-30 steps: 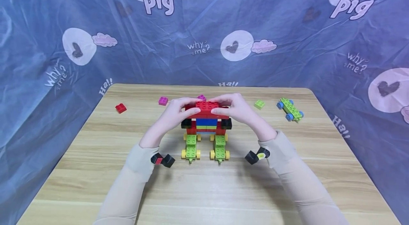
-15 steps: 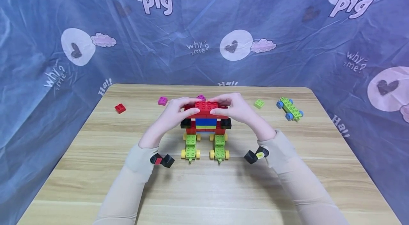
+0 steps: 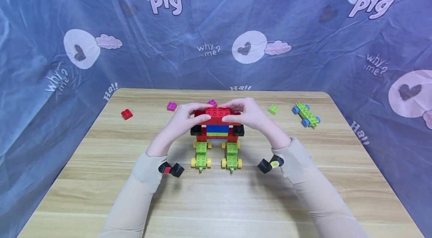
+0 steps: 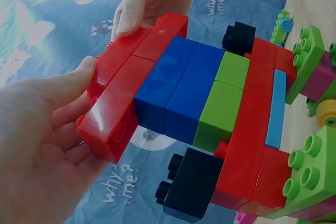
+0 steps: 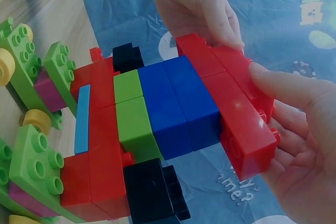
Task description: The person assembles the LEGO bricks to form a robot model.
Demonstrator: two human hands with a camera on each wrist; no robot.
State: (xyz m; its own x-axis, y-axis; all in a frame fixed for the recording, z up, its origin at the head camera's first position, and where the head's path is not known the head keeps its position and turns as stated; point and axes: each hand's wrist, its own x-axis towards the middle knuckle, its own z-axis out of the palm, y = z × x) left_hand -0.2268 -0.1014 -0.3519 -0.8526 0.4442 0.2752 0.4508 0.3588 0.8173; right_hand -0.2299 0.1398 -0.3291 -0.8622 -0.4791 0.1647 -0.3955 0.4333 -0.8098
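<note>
A tall model of building blocks stands upright in the head view, topped by a red block [image 3: 218, 113] across wider red blocks [image 4: 118, 95]. My left hand [image 3: 182, 119] and right hand [image 3: 249, 116] grip this red top from opposite ends, thumbs on the near side, fingers behind and partly hidden. Beneath it come blue blocks [image 5: 178, 106], lime blocks [image 4: 223, 106] and a red section [image 5: 102, 145] with a thin light-blue piece [image 4: 275, 108]. Black blocks [image 4: 194, 184] jut out at both sides. Two green wheeled bases [image 3: 201, 160] with yellow wheels form its feet.
Along the wooden table's [image 3: 216, 200] far part lie a loose red block [image 3: 126, 114], two magenta blocks [image 3: 171, 106], a lime block [image 3: 273, 109] and a green wheeled base [image 3: 306, 115] with blue wheels. A blue printed cloth [image 3: 216, 16] hangs around the table's back and sides.
</note>
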